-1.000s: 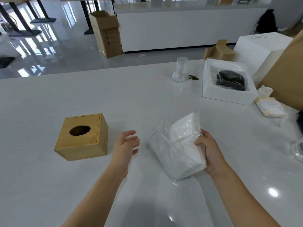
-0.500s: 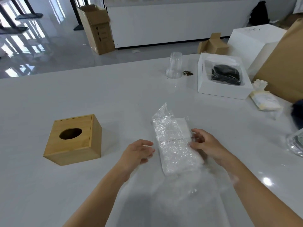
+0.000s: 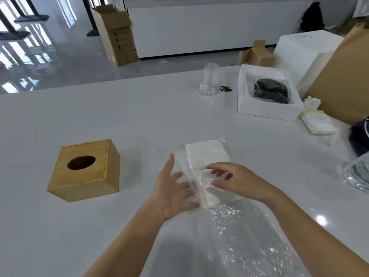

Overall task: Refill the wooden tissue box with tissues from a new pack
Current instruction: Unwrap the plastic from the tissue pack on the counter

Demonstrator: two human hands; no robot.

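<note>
Tissue pack (image 3: 207, 156) flat on white table (image 3: 119, 116), right of wooden tissue box (image 3: 84, 169), well apart. Left hand (image 3: 171, 190) splayed open against its clear wrap. Right hand (image 3: 237, 179) loosely curled atop, grip unclear, possibly pinching plastic.

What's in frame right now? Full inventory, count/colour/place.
wooden tissue box: 1, tan, table left, oval hole up
tissue pack: 1, white in clear wrap, lying flat at table centre
loose clear plastic: 1 sheet, near the table's front edge
clear plastic cup: 1, upside down, far table
brown crumbs: small patch beside the cup
white window box: 1, black item inside, table right
opened tissue pack: 1, cream, right of the white box
cardboard boxes: tall and small on floor, large far right
white cube: 1, behind table
table: 1, white
left hand: open, beside the pack
right hand: open, fingers on the pack
</note>
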